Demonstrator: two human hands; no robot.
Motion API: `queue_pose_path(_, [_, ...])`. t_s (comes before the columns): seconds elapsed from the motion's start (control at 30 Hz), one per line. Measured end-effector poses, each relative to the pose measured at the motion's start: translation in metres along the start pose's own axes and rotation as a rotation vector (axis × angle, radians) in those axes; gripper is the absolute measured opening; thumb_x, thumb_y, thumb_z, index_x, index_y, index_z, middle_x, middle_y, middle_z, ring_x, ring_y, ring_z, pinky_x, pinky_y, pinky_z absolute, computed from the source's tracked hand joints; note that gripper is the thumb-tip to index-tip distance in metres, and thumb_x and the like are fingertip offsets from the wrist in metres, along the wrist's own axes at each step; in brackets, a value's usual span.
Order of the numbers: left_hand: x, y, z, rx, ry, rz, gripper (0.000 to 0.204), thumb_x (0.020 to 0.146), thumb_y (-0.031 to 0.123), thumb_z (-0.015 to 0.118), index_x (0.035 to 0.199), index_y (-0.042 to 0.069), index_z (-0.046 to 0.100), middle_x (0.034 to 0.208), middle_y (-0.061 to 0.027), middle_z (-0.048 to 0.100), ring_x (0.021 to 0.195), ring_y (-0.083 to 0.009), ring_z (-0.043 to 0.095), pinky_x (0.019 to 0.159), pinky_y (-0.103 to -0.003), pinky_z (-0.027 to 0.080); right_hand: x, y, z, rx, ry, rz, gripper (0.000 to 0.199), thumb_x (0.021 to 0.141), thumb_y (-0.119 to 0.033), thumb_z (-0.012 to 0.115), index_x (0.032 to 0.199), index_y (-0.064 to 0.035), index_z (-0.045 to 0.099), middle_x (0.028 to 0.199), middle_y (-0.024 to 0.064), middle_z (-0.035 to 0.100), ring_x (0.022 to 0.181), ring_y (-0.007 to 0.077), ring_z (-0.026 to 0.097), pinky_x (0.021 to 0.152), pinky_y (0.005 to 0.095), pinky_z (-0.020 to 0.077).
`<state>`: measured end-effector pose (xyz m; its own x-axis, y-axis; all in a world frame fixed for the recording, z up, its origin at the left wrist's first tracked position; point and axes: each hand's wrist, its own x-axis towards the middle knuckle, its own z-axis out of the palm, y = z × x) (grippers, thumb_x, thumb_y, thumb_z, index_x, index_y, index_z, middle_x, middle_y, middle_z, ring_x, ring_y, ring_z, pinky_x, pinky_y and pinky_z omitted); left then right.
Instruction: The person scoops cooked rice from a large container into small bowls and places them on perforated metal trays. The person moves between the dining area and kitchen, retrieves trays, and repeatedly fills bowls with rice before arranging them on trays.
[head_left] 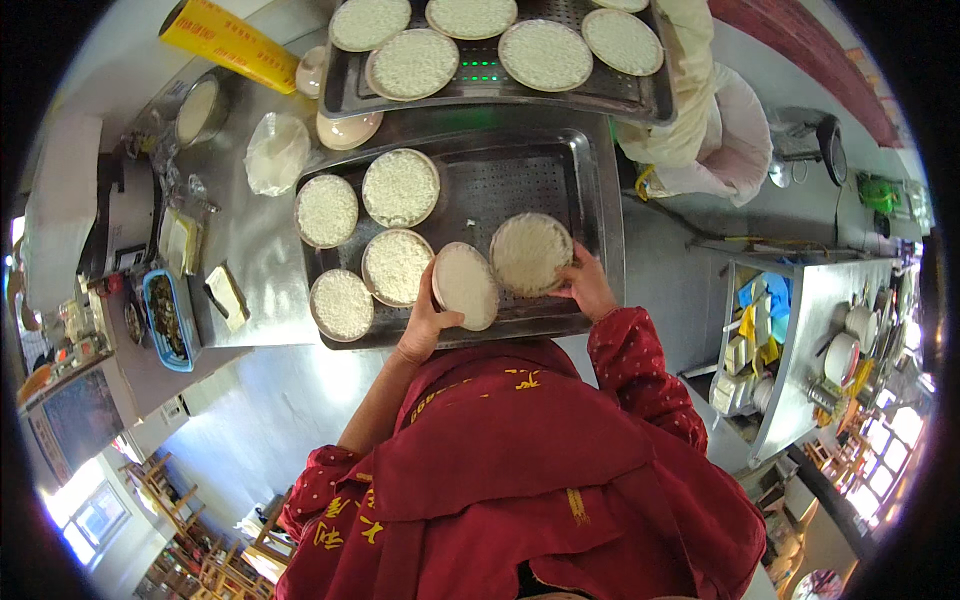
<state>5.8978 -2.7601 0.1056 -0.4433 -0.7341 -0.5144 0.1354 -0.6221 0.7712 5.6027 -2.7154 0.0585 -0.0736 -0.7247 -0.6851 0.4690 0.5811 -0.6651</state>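
Observation:
My left hand (424, 322) grips a shallow bowl (467, 287), thumb in front and fingers on its far side; the bowl is tilted, its pale face turned to the right. With my right hand (590, 283) I hold a bowl of white grains (530, 253) by its right edge, slightly blurred. Both are over the front right of a perforated metal tray (520, 185). On the tray's left half stand several bowls filled with white, rice-like grains, among them a large bowl (401, 189) and a front-left bowl (342, 305). A small white bit lies on the tray.
A second metal tray (335, 85) of filled bowls sits behind, higher up. Left of it are a yellow roll (230, 45), a stacked bowl (348, 130) and a plastic bag (278, 153). A bag-lined bin (735, 150) is at right; a blue basket (173, 325) is far left.

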Motion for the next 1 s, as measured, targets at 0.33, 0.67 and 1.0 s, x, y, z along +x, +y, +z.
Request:
queue_pose_path(0.33, [0.01, -0.068, -0.027, -0.352, -0.035, -0.229, 0.085, 0.063, 0.001, 0.054, 0.146, 0.008, 0.036, 0.136, -0.0127, 0.05, 0.119, -0.0285, 0.052, 0.096, -0.041, 0.049, 0.097, -0.016, 0.076, 0.205, -0.284, -0.038, 0.05, 0.098, -0.008, 0.048, 0.145, -0.0082, 0.031, 0.142, 0.0126, 0.044, 0.127, 0.027, 0.051, 0.104, 0.0464, 0.0459])
queue_pose_path(0.67, [0.019, -0.073, -0.036, -0.158, 0.296, -0.37, 0.052, 0.074, 0.007, 0.055, 0.125, -0.003, 0.051, 0.107, -0.0159, 0.06, 0.087, -0.0255, 0.06, 0.069, -0.036, 0.053, 0.029, 0.022, 0.056, -0.576, -0.05, 0.158, 0.047, 0.098, -0.031, 0.055, 0.132, 0.0015, 0.052, 0.111, 0.0133, 0.065, 0.097, 0.0222, 0.065, 0.08, 0.0356, 0.0568])
queue_pose_path(1.0, [0.004, -0.011, -0.112, 0.776, -0.258, -0.185, 0.037, 0.086, 0.022, 0.06, 0.109, -0.007, 0.062, 0.091, -0.0138, 0.067, 0.078, -0.0169, 0.061, 0.067, -0.032, 0.05, 0.003, 0.016, 0.108, -1.45, 0.29, -0.269, 0.029, 0.095, -0.012, 0.046, 0.115, -0.0005, 0.063, 0.108, 0.0207, 0.066, 0.094, 0.0375, 0.066, 0.08, 0.0405, 0.054])
